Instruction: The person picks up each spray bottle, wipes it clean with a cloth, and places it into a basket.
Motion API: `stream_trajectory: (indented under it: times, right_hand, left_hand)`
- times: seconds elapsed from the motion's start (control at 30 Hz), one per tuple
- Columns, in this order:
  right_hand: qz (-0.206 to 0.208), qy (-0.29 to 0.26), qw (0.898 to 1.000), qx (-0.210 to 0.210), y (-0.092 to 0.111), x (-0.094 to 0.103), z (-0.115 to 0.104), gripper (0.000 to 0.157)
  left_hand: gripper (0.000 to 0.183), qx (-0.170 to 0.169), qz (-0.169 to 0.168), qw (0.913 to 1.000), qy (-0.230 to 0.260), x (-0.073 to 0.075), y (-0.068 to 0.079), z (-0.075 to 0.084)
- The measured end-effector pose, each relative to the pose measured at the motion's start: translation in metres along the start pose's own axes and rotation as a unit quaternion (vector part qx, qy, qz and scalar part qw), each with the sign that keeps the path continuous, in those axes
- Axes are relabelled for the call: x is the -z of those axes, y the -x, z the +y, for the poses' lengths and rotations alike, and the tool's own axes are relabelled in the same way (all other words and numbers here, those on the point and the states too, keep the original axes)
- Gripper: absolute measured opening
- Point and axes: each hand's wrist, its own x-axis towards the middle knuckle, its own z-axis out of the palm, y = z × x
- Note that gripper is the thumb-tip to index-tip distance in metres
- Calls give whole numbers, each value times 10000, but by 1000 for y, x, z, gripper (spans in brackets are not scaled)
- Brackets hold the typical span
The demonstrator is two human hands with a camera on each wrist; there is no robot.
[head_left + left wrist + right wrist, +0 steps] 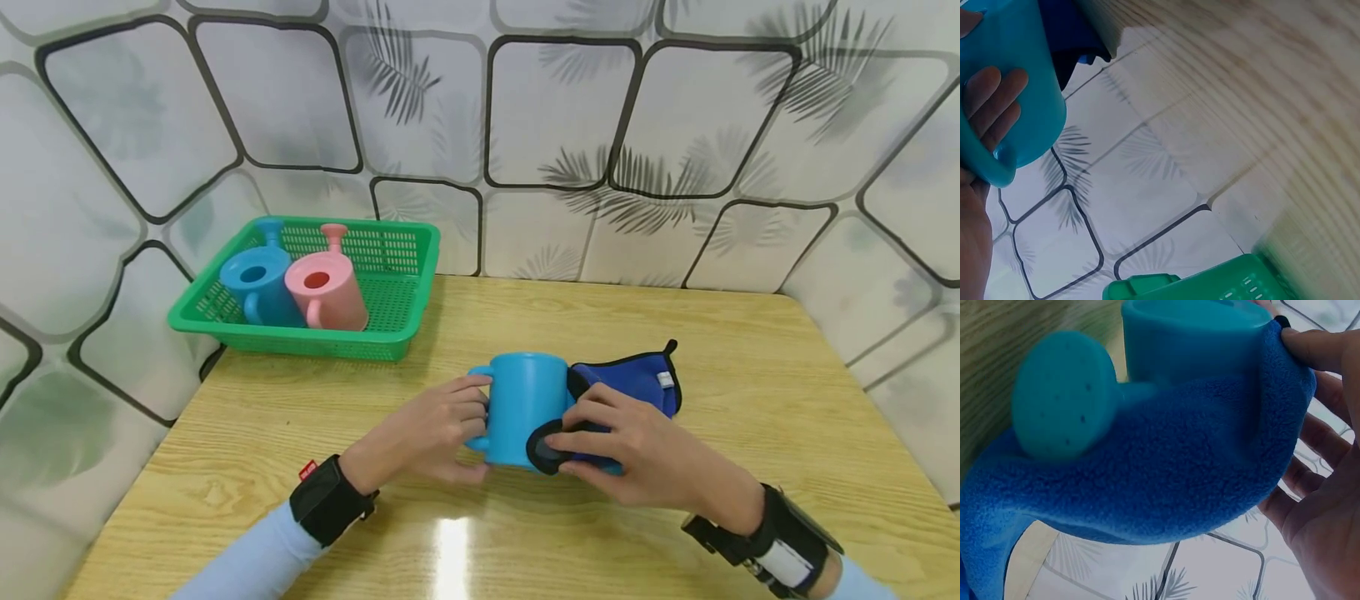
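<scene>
A blue toy watering can (527, 404) stands at the middle of the table between both hands. My left hand (446, 421) holds it by its handle (988, 164), with fingers passed through the loop and against the can's side. A blue fleecy cloth with black edging (633, 379) lies against the can's right side. My right hand (630, 446) pinches a black-edged part of this cloth and presses it to the can. In the right wrist view, the can's round sprinkler head (1063, 394) shows above the cloth (1166, 469), which hides part of the spout.
A green plastic basket (315, 343) stands at the back left of the wooden table (300, 408). Inside it are another blue watering can (273, 304) and a pink watering can (341, 296). A patterned covering (427, 133) rises behind the table and at its sides.
</scene>
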Motion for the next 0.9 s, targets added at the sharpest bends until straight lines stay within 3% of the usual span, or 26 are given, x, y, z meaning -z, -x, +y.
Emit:
stream_trajectory:
  times: [0.27, 0.5, 0.9]
  right_hand:
    - [-23, 19, 9999, -122, 5, -3, -1, 30]
    - [406, -1, 9992, 26, 6, -6, 2, 22]
    - [1360, 378, 9900, 83, 2, -5, 13, 35]
  left_hand:
    - [30, 78, -6, 10000, 13, 1, 2, -2]
    - [29, 34, -19, 10000, 25, 2, 2, -2]
    - [25, -324, -29, 9990, 302, 0, -1, 8]
